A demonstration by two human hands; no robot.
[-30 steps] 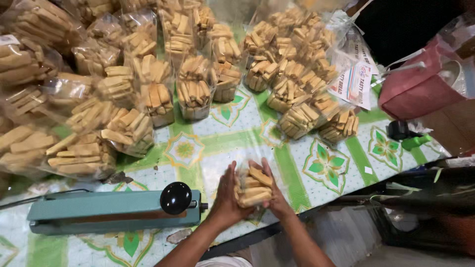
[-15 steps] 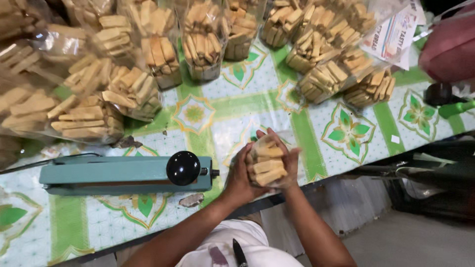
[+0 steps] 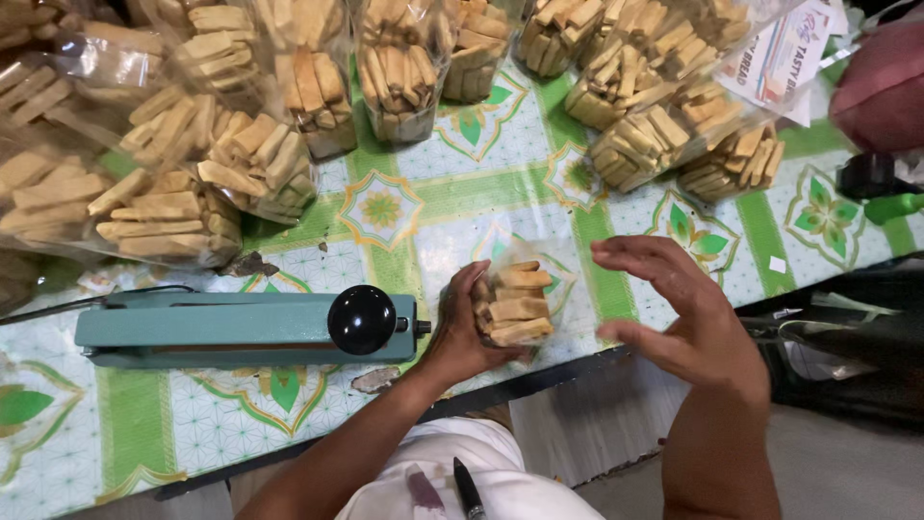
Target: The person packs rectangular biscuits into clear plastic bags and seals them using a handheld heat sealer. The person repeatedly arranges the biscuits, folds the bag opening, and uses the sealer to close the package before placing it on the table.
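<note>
Biscuit sticks in a clear bag sit at the lower centre of the frame, on the near edge of the green patterned surface. The left hand is curled around the bag's left side, gripping it. The right hand hovers just right of it, fingers spread, holding nothing. A teal heat sealer lies to the left; more filled bags crowd the upper frame.
</note>
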